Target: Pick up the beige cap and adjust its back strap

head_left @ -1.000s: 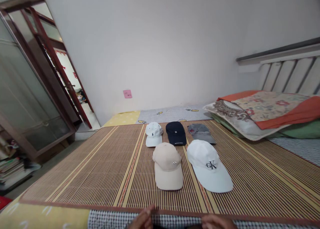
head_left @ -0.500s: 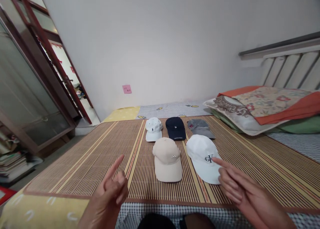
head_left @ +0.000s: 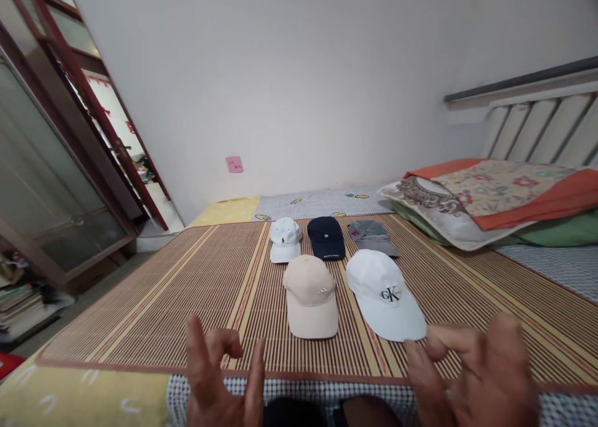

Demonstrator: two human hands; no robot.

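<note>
Two caps lie in the front row on the striped bamboo mat (head_left: 187, 290): a beige cap (head_left: 311, 296) and a white cap with dark letters (head_left: 384, 296). Behind them sit a small white cap (head_left: 285, 240), a navy cap (head_left: 326, 238) and a grey cap (head_left: 374, 238). My left hand (head_left: 223, 374), fingers spread and holding nothing, is low in the view, left of the beige cap. At the lower right my right hand (head_left: 471, 371) is partly blurred, its fingers apart, near the brim of the lettered white cap; whether it touches the brim is unclear.
Pillows with an orange-edged floral cover (head_left: 509, 187) lie at the right, below a radiator (head_left: 542, 128). A pink note (head_left: 234, 164) is on the wall. Glass-panelled doors (head_left: 56, 165) and a pile of books (head_left: 23, 299) are at the left.
Both hands have moved lower and changed from pointing with the index finger to spread fingers. The right hand no longer covers part of the lettered cap's brim. The caps have stayed in place.
</note>
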